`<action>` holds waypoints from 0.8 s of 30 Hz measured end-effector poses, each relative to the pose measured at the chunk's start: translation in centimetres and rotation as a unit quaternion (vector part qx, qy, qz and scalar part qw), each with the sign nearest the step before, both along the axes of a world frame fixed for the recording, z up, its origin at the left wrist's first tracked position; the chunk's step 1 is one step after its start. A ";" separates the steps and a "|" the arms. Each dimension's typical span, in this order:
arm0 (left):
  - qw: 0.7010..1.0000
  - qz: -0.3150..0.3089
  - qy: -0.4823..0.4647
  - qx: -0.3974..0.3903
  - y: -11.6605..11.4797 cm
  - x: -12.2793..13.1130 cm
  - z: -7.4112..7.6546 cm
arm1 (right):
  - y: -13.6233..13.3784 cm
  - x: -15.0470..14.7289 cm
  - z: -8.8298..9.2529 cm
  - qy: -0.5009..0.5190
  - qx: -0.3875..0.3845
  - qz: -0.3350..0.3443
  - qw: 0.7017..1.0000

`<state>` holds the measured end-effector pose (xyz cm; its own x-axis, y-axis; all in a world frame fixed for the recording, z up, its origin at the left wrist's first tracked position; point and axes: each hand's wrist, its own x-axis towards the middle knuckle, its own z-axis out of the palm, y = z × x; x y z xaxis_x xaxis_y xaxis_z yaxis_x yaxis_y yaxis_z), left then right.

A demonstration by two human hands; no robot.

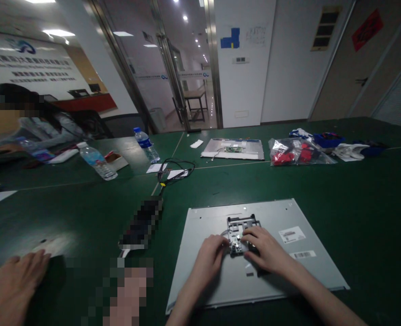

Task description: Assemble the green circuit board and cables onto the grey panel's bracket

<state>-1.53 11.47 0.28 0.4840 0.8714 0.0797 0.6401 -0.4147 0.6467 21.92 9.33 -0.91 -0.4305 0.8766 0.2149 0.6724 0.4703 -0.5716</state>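
A flat silver-grey panel [217, 280] with white labels lies on the green table. Near its middle is a black and silver metal bracket [241, 222]. My left hand [211, 253] is at the bracket's left edge, fingers curled together against it; whether they grip it is hidden. My right hand [263, 249] rests over the bracket's right side, thumb and fingers spread a little apart, with the fingertips touching the metal parts. Thin grey wires show beside the left fingertips.
Another person's hand [20, 280] lies on the table [366, 203] at the left, near a pixelated dark object [142, 224]. Behind are black cables [176, 170], bottles [146, 145], a second panel [214, 147] with a circuit board, and a plastic bag [295, 151].
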 end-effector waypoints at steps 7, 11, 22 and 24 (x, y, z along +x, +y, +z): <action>1.000 0.008 -0.010 0.008 0.0 0.2 -0.4 | -0.1 0.3 0.1 0.002 0.001 -0.001 1.000; 1.000 0.006 -0.013 0.012 -0.1 0.6 -0.2 | -0.2 0.3 0.2 0.003 -0.001 0.004 1.000; 1.000 0.002 -0.026 0.014 -0.2 0.8 -0.1 | -0.4 0.4 0.4 0.006 0.002 0.006 1.000; 1.000 0.000 -0.027 0.015 -0.1 0.6 -0.2 | -0.4 0.4 0.4 0.007 0.003 0.007 1.000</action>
